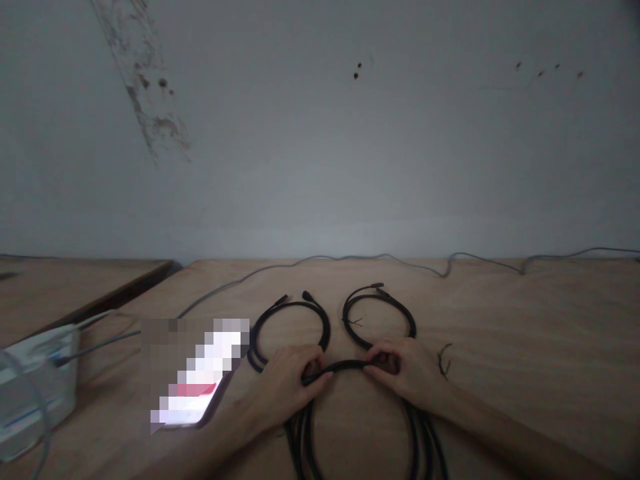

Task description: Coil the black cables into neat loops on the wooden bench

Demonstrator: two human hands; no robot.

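Both hands grip one coiled black cable [349, 365], whose large loop hangs toward the lower edge of the view. My left hand [295, 377] pinches the upper left of this loop between thumb and fingers. Opposite it, my right hand [395, 363] pinches the upper right, so a short stretch of cable spans the gap between them. Just beyond the left hand lies a second coiled black cable [256, 333] with two connector ends pointing away. A third coiled black cable [414, 320] lies beyond the right hand, its connectors at the top and a thin tie on its left side.
A phone [205, 380] with a lit, pixelated screen lies left of my left hand. At the far left stands a white device or box [65, 380] with a grey cord [210, 291] running along the wall. A loose black twist tie [443, 360] lies on the wooden table [540, 347].
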